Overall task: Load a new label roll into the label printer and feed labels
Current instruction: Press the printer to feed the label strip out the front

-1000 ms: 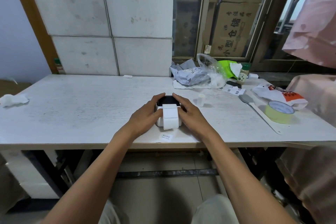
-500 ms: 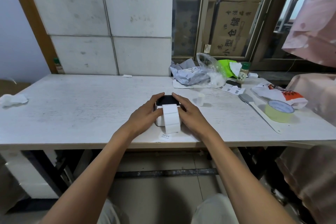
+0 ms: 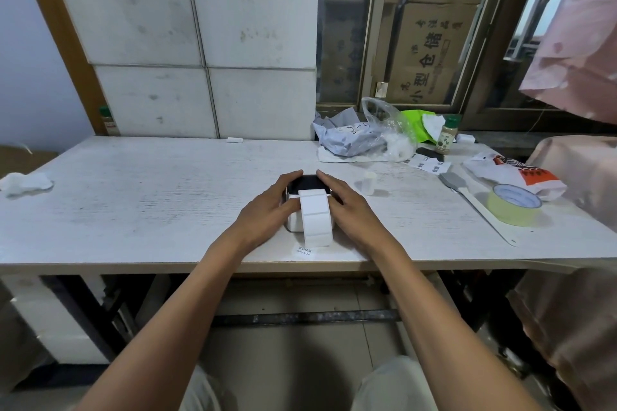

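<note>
A small white label printer (image 3: 293,222) with a black top (image 3: 307,183) stands near the front edge of the white table (image 3: 150,197). A strip of blank white labels (image 3: 315,218) hangs out of its top slot and down its front, reaching the tabletop. My left hand (image 3: 265,212) holds the printer's left side, and my right hand (image 3: 350,210) holds its right side. A single printed label (image 3: 303,251) lies on the table just in front of the printer.
A small white cup (image 3: 369,182) stands right of the printer. Further right are a yellow tape roll (image 3: 512,205), a long white spatula (image 3: 480,212) and a snack bag (image 3: 514,173). Plastic bags (image 3: 367,137) and a spice bottle (image 3: 447,135) sit at the back. A crumpled tissue (image 3: 25,183) is far left.
The label strip has come further out of the printer and now hangs lower down the front. Both hands have stayed on the printer's sides.
</note>
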